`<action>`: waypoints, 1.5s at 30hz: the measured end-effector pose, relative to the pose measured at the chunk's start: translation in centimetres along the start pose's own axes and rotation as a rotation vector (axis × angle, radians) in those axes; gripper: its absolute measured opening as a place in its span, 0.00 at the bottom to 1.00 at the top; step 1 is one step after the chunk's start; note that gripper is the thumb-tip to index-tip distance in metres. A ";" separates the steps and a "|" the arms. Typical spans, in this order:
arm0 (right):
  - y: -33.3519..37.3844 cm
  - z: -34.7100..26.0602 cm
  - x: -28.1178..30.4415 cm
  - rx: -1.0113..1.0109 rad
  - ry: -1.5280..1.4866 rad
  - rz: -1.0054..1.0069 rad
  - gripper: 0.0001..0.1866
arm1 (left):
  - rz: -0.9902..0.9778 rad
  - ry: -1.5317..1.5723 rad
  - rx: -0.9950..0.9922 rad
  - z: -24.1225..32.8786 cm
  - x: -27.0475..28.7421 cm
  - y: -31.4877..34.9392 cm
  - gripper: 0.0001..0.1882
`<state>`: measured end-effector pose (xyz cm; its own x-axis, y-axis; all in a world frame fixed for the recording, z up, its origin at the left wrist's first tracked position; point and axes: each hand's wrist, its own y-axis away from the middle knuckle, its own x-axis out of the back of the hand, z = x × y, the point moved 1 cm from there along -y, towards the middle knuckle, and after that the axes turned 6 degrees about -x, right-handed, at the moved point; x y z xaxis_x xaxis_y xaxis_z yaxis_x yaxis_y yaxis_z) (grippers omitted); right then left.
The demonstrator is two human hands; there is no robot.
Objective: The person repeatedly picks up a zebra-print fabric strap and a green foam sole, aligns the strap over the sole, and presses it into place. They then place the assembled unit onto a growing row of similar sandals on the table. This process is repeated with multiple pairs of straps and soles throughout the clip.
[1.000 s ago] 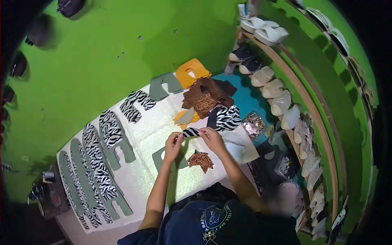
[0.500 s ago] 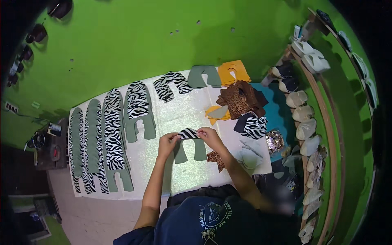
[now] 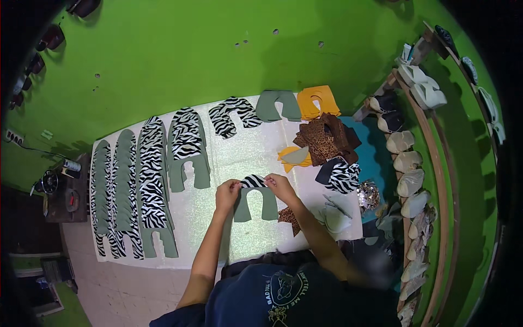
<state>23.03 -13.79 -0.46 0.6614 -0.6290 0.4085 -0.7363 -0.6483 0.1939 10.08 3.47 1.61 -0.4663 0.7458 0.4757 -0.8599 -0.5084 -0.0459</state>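
My left hand point(image 3: 227, 195) and my right hand point(image 3: 279, 186) pinch opposite ends of a zebra-print fabric piece point(image 3: 253, 181). It lies across the upper, curved part of a grey-green U-shaped cut piece point(image 3: 269, 204), whose two legs point toward me. What lies under the zebra print is hidden. Right of my right forearm and close to it is a leopard-print scrap point(image 3: 290, 219). To the left, overlapping rows of grey-green pieces point(image 3: 126, 180) and zebra-print pieces point(image 3: 152, 180) run down the table, with a shorter stack point(image 3: 186, 139) beside them.
Along the table's point(image 3: 218, 158) far edge lie zebra U-pieces point(image 3: 224, 122), a green pile point(image 3: 267, 103) and a mustard pile point(image 3: 327, 103). Brown leopard-print pieces point(image 3: 316, 141) and a zebra bundle point(image 3: 344, 177) sit at right. A wooden rack point(image 3: 430, 158) holding shoe uppers stands beyond.
The view has shifted slightly. A little more of the green piece's curved top shows below the zebra piece; both hands keep their pinch at its ends.
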 end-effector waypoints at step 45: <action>1.1 -3.0 -1.4 0.157 0.494 0.260 0.07 | 0.207 -0.190 -0.128 1.5 -1.6 0.9 0.05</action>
<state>20.91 -12.35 1.88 0.2891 -0.5253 0.8003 -0.8106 -0.5791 -0.0873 10.40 1.18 2.07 -0.5977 0.5323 0.5995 -0.7755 -0.5735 -0.2639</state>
